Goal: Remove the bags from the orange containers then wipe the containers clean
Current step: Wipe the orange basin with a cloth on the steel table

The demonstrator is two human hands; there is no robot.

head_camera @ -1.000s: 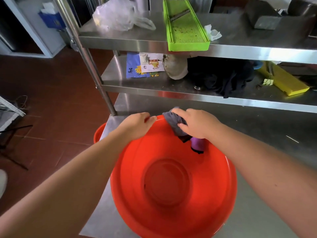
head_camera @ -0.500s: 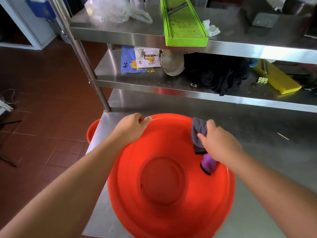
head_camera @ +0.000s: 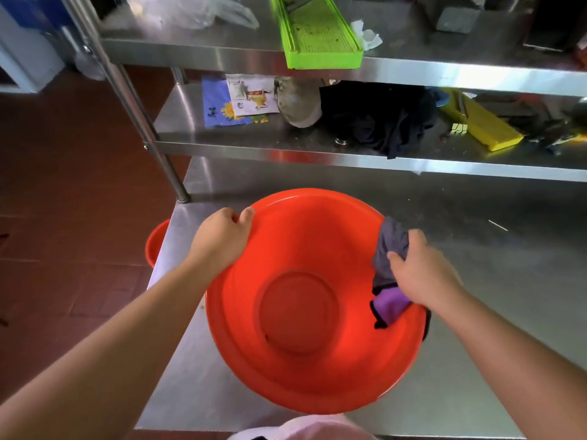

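Left hand point(head_camera: 222, 239) grips orange basin point(head_camera: 305, 369) rim; right hand point(head_camera: 422, 274) clamps cloth point(head_camera: 389, 246) on right rim

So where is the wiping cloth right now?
Head view: the cloth is gripped by the right hand against the orange basin's right inner wall.

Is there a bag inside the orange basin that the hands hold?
No: the basin holds only the cloth that the right hand presses on its wall.
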